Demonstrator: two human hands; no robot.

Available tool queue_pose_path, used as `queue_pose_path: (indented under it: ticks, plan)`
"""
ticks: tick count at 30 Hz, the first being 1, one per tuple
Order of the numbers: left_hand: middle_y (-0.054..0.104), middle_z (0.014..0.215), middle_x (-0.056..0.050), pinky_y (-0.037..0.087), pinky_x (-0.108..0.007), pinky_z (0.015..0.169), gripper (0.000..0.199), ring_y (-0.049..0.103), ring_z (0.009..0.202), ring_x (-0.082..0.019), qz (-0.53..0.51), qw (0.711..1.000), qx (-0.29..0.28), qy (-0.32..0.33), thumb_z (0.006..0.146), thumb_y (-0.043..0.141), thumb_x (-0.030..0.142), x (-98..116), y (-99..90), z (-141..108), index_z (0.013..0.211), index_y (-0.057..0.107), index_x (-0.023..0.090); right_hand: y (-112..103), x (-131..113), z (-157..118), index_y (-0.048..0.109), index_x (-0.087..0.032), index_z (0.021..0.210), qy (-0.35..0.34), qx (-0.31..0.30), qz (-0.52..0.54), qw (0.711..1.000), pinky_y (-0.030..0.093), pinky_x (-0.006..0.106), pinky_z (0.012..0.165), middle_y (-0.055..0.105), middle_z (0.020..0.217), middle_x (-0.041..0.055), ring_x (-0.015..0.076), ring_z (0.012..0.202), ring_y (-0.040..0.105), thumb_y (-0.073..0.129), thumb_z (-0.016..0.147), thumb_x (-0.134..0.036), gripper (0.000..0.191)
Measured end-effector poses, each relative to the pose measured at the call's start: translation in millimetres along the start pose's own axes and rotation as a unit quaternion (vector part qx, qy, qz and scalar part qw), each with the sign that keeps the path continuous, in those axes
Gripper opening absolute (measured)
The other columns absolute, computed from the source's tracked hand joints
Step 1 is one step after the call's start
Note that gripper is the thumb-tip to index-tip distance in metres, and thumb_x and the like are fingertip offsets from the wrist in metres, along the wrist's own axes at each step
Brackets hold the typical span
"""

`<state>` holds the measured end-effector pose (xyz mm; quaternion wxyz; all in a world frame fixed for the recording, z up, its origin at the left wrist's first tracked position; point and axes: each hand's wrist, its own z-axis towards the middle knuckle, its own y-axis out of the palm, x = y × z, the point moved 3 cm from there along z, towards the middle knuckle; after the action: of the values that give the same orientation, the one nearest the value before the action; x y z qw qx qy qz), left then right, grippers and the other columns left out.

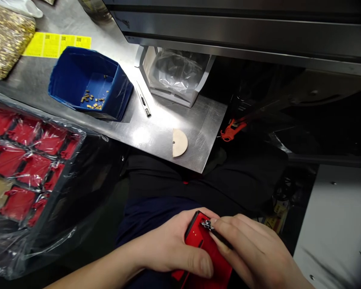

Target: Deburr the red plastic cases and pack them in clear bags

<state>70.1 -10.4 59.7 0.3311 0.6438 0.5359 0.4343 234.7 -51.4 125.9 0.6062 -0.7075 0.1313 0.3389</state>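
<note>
yellow labels (51,47), dark square codes (47,37); text unreadable

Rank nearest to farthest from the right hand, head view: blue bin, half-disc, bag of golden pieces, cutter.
1. Half-disc, left of the right hand
2. Cutter, further left
3. Blue bin, left of the cutter
4. Bag of golden pieces, far left

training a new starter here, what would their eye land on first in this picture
Probably the bright red part at bottom centre, held in the left hand while the right hand holds a dark-handled tool over it. Next, the blue bin on the metal table at upper left, with small brass-coloured pieces inside. Red parts under clear plastic also stand out at far left.
</note>
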Motion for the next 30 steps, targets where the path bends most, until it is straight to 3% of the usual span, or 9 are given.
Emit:
queue_pose_path:
  ticks: [5,12,23,25,27,30]
  plan:
    - [0.068,0.095,-0.004,0.048,-0.025,0.082,0.065,0.062,0.086,-0.014,-0.008,0.999,-0.044,0.013,0.074,0.09,0.05,11,5.6,3,0.124,0.066,0.016,4,3,-5,0.06,-0.01,0.127,-0.023,-0.011,0.013,1.0,0.056,0.033,0.064,0.075,0.095,0.009,0.0197,0.075,0.066,0.041,0.108,-0.022,0.029]
    - [0.068,0.093,-0.004,0.048,-0.024,0.079,0.064,0.059,0.079,-0.012,-0.012,0.999,-0.042,0.014,0.072,0.091,0.05,13,6.9,5,0.121,0.07,0.014,2,5,-4,0.058,-0.009,0.126,-0.037,-0.002,-0.013,0.999,0.056,0.032,0.062,0.075,0.09,0.0093,0.0202,0.072,0.066,0.04,0.106,-0.021,0.03]
    - [0.061,0.09,-0.002,0.05,-0.026,0.079,0.058,0.057,0.08,-0.013,-0.01,1.0,-0.025,0.005,0.074,0.09,0.052,14,4.4,6,0.112,0.071,0.012,3,9,-3,0.06,-0.007,0.127,-0.05,-0.013,-0.018,0.999,0.059,0.034,0.063,0.077,0.098,0.0126,0.0217,0.076,0.07,0.04,0.107,-0.02,0.031]
    - [0.063,0.092,-0.003,0.051,-0.03,0.082,0.062,0.058,0.08,-0.014,-0.001,1.0,-0.021,-0.007,0.072,0.09,0.054,13,3.3,6,0.114,0.07,0.013,2,12,-7,0.064,-0.014,0.121,-0.021,-0.001,0.014,1.0,0.06,0.031,0.065,0.078,0.1,0.009,0.0199,0.079,0.072,0.047,0.105,-0.017,0.024]
    - [0.066,0.097,-0.005,0.051,-0.031,0.082,0.073,0.06,0.082,-0.016,0.011,1.0,0.003,-0.024,0.066,0.093,0.055,9,0.8,5,0.122,0.067,0.016,-3,18,-13,0.067,-0.022,0.114,0.062,0.073,0.044,0.994,0.062,0.027,0.069,0.078,0.098,0.0041,0.0179,0.08,0.074,0.057,0.101,-0.017,0.017]
    - [0.068,0.105,-0.005,0.051,-0.028,0.082,0.086,0.062,0.087,-0.015,0.016,0.998,0.048,-0.037,0.059,0.098,0.052,4,-2.9,2,0.131,0.062,0.02,-11,29,-28,0.068,-0.027,0.112,0.251,0.218,0.077,0.94,0.064,0.023,0.065,0.077,0.091,0.0015,0.017,0.072,0.075,0.069,0.095,-0.026,0.017]
